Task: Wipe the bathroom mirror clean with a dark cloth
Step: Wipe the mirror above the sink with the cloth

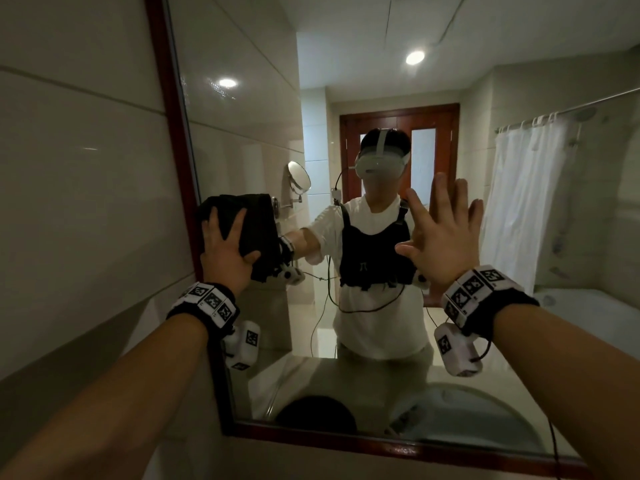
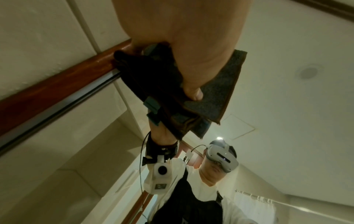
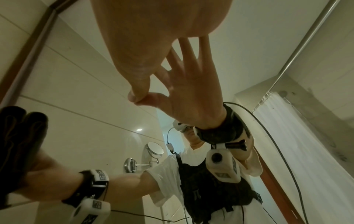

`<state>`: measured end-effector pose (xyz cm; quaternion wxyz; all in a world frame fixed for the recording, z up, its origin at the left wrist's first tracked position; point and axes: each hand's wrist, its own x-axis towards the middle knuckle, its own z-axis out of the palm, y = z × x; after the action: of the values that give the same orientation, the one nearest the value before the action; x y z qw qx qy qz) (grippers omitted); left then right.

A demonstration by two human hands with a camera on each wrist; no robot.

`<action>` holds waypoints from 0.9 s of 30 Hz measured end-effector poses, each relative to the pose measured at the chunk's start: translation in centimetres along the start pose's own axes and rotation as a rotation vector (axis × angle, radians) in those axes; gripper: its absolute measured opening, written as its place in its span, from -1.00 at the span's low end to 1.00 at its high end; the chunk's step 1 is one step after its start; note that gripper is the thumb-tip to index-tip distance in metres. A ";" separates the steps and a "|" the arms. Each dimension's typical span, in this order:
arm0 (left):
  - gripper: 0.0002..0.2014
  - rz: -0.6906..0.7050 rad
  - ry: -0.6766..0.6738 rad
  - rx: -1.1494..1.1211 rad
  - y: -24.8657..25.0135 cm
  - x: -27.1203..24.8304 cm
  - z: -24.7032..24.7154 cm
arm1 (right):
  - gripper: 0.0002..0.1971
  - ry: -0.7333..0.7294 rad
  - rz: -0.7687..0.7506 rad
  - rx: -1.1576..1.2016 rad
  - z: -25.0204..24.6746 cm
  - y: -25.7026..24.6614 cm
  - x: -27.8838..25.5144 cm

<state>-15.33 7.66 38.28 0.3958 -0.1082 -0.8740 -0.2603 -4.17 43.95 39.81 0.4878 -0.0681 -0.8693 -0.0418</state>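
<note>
The bathroom mirror (image 1: 346,74) has a red-brown wooden frame (image 1: 173,133). My left hand (image 1: 225,254) presses a folded dark cloth (image 1: 254,220) flat on the glass, right beside the frame's left side. Its fingers are spread over the cloth. In the left wrist view the thumb (image 2: 193,91) lies on the grey-black cloth (image 2: 214,94), next to the frame (image 2: 57,84). My right hand (image 1: 446,233) is flat against the glass further right, at about the same height, fingers straight and spread, holding nothing. The right wrist view shows that palm (image 3: 138,45) meeting its own reflection.
A pale tiled wall (image 1: 86,168) runs left of the mirror. Reflected in the glass are a person in a headset and dark vest, a round wall mirror (image 1: 299,176), a white shower curtain (image 1: 519,202), a wooden door and the basin (image 1: 467,420) below.
</note>
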 end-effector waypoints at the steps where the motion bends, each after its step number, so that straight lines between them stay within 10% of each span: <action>1: -0.11 -0.013 -0.005 -0.011 0.2 0.1 -0.1 | 0.04 0.002 -0.005 0.001 0.0 0.0 0.0; 14: -0.14 -0.069 -0.013 -0.054 2.8 1.3 -0.8 | 0.01 -0.010 -0.032 -0.028 0.6 0.2 0.2; 27: -0.14 0.242 -0.083 0.186 15.3 -1.6 2.5 | 0.02 -0.029 -0.044 -0.005 0.8 0.4 0.3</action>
<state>-9.77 21.92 41.33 0.3961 -0.1861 -0.8906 -0.1240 -4.91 44.50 39.62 0.4739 -0.0506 -0.8774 -0.0540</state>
